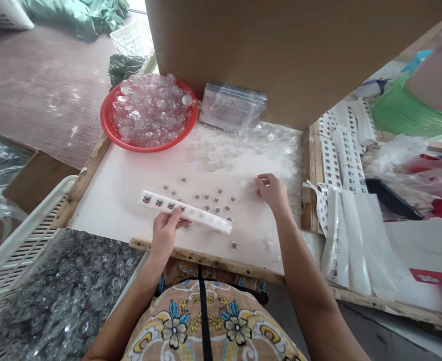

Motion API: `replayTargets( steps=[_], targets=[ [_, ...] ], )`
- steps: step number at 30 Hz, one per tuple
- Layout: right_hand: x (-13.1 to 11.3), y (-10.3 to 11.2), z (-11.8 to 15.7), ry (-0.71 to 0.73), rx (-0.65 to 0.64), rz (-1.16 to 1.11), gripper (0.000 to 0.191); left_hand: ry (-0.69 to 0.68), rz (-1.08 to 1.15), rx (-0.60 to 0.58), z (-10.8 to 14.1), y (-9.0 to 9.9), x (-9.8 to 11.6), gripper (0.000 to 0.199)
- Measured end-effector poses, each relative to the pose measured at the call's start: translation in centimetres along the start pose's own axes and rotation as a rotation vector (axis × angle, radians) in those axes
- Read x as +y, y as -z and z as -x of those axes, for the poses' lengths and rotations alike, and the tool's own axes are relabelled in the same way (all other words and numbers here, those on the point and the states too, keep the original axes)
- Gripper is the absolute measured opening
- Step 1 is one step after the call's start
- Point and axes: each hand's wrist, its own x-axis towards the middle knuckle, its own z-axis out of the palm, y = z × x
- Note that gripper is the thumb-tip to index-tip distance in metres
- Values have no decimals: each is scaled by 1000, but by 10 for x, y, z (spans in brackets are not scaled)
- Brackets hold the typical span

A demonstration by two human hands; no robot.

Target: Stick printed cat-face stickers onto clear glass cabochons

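Note:
My left hand (165,231) grips a white sticker strip (202,216) between thumb and fingers, above the white tabletop (119,183). Small animal-face stickers show along the strip's left half; its right half looks bare. My right hand (272,191) is just above the table on the right, its thumb and fingertips drawn together. Whatever it pinches, if anything, is too small to make out. Close to its fingertips lie several clear round pieces (221,150). Between my hands, several clear discs with animal-face stickers (216,200) are spread on the table, partly behind the strip.
A red basin (149,149) heaped with clear round pieces stands at the back left, beside a clear plastic bag (233,105). Behind rises a cardboard wall (266,50). A white crate (51,213) of finished-looking clear pieces is lower left; more sticker strips (351,160) lie right.

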Motion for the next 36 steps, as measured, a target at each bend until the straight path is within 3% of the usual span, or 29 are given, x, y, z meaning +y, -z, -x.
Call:
replayTargets(
  steps=[3, 6, 12, 15, 18, 25, 29, 32, 36],
  targets=[
    [0, 6, 7, 119, 126, 222, 24, 8, -14, -9, 2, -1, -1, 35],
    [-7, 1, 12, 249, 198, 275, 25, 15, -23, -22, 3, -5, 0, 34],
    [-29, -32, 6, 572, 50, 317, 30, 11, -18, -30, 4, -9, 3, 33],
    [-33, -41, 0, 577, -8, 354, 28, -1, -5, -2, 4, -5, 3, 32],
    [-31, -39, -5, 545, 20, 343, 30, 9, 1, 25, 3, -1, 2, 36],
    [-30, -22, -28, 324, -43, 67, 29, 28, -11, 5, 0, -5, 2, 38],
    [-22, -8, -34, 390, 41, 130, 23, 21, -20, 17, -2, -6, 5, 41],
    [-13, 3, -22, 457, 94, 143, 22, 19, -25, 28, -2, -3, 5, 43],
    [-3, 0, 6, 617, 15, 270, 19, 30, -30, 22, -1, -5, 3, 42]
  ],
)
